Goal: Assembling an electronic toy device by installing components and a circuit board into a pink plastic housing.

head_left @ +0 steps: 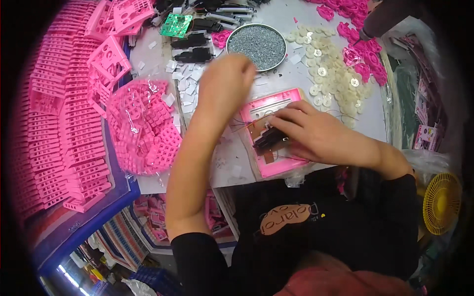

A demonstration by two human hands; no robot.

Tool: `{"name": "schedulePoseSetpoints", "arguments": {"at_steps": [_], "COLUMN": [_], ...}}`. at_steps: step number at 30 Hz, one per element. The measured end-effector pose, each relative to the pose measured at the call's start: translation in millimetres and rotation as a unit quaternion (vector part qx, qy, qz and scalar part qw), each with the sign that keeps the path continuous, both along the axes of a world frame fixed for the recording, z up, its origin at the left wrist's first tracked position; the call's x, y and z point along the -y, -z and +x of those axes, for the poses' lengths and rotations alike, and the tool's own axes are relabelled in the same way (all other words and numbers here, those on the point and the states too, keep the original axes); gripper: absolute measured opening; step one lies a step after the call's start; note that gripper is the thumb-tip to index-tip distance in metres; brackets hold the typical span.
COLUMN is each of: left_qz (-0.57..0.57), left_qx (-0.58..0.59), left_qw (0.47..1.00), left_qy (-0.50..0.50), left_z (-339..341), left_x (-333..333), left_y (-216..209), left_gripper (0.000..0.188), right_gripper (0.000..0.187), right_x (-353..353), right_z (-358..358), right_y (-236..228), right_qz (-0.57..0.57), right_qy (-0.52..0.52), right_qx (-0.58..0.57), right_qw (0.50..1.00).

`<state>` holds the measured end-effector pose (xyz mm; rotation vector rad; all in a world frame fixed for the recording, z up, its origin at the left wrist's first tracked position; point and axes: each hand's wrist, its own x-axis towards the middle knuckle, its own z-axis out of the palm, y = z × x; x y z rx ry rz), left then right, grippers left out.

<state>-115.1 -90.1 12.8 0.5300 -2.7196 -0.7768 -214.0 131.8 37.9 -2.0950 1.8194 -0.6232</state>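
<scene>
Curled left hand [228, 81], round dish [286, 48], plastic frame [277, 168]

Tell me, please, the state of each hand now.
Left hand: curled closed by the dish; contents cannot be told.
Right hand: curved over the black part; grip cannot be told.

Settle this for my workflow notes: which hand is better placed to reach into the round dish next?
Likely the left hand: it overlaps the round dish in view, while the right hand is over the black part at the pink frame.
</scene>
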Motion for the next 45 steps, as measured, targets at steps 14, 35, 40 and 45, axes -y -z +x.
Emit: {"name": "schedulePoseSetpoints", "arguments": {"at_steps": [14,35,40,45], "left_qz": [-0.189,0.065,0.046,0.073], "left_qx": [0.087,-0.246,-0.26,-0.155], "left_qw": [0.978,0.967,0.964,0.985], "left_qy": [0.024,0.013,-0.001,-0.009], "left_z": [-59,89,91,78], "left_x": [22,-98,-103,-86], "left_y": [52,21,32,11], "left_gripper": [0.023,0.025,0.025,0.024], "right_gripper": [0.062,0.033,0.034,0.036], "right_x": [60,31,29,28], "right_z": [-100,13,16,6], "right_y": [-46,-37,-25,-20], "right_qz": [-0.569,-0.165,-0.153,-0.207], "right_qy": [0.207,-0.058,-0.062,-0.068], "right_qx": [0.341,0.587,0.549,0.591], "right_qw": [0.72,0.79,0.819,0.777]}}
